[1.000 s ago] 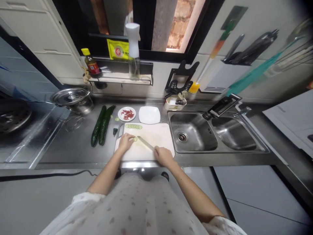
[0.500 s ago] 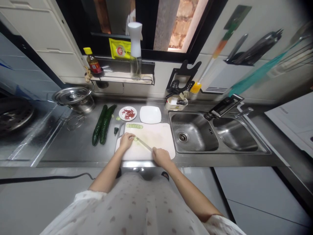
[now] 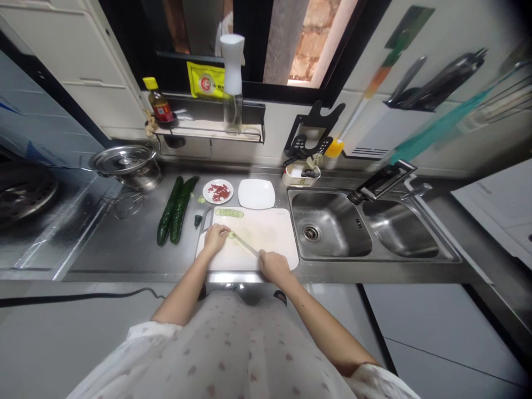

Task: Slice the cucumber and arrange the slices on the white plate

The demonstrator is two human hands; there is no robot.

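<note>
My right hand (image 3: 274, 266) is closed round the handle of a knife (image 3: 246, 245), whose blade points left across the white cutting board (image 3: 270, 238). At the blade's tip lies a pale green cucumber slice (image 3: 231, 235). My left hand (image 3: 216, 239) has its fingertips pressed together at that slice, on the board's left side. A row of overlapping cucumber slices (image 3: 229, 213) lies along the board's upper left edge. Left of the board rests a dark green cucumber end (image 3: 198, 221). Two whole cucumbers (image 3: 178, 213) lie side by side farther left.
Behind the board stand a plate of chopped red pieces (image 3: 218, 192) and a white square plate (image 3: 256, 193). A double sink (image 3: 332, 227) adjoins on the right. A lidded steel pot (image 3: 128, 166) and a wire rack (image 3: 128, 205) are at left. A shelf (image 3: 208, 132) holds bottles.
Both hands, the knife and the slice stay almost in place. The view has shifted very slightly.
</note>
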